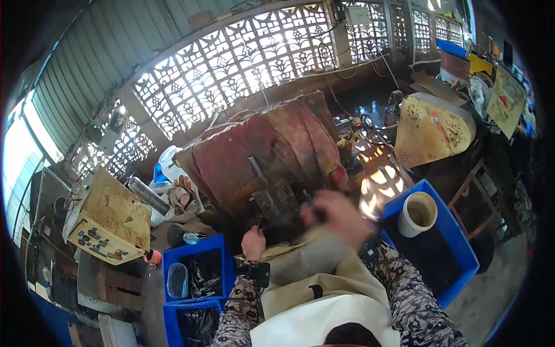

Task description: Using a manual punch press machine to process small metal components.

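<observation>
My left hand (253, 243) is closed at the front of a dark machine (281, 203), its fingers around something small and dark that I cannot make out. To the right of it, my right hand (338, 215) is smeared by motion. A dark shape shows at its fingertips, too blurred to name. A stained red cloth (243, 147) drapes over the machine, and a metal rod (256, 168) sticks up in front of it. Below both hands a beige apron (324, 263) covers my lap.
Two blue crates (230, 267) with dark slender pieces stand at my left, below a grimy control box (110, 225). At my right, a blue bin (469, 254) holds a white bucket (409, 224). A beige machine housing (430, 130) stands beyond. Behind runs a patterned lattice wall (231, 63).
</observation>
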Demonstrator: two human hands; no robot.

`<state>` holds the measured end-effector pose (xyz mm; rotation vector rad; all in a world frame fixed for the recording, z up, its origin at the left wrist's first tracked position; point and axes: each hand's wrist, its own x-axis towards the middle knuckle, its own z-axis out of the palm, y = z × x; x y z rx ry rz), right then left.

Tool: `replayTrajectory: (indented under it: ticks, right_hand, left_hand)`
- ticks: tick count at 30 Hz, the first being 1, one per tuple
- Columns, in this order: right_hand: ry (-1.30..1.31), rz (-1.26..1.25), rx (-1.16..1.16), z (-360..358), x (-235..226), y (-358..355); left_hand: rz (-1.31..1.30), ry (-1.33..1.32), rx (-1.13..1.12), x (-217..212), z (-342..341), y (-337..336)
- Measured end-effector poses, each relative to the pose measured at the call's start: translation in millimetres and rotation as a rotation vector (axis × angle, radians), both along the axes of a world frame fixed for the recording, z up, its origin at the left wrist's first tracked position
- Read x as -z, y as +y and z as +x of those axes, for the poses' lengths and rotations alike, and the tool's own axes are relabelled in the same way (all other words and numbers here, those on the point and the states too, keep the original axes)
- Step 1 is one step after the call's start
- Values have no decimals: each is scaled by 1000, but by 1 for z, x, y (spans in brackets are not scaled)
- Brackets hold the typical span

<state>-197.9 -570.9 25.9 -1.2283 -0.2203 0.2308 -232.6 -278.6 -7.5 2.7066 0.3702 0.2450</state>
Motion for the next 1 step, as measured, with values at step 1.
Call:
replayTrajectory:
  ticks: [1]
  right_hand:
    - [16,81,-63,5,4,-1]
  left_hand:
    - [-6,9,-8,0,0,-1]
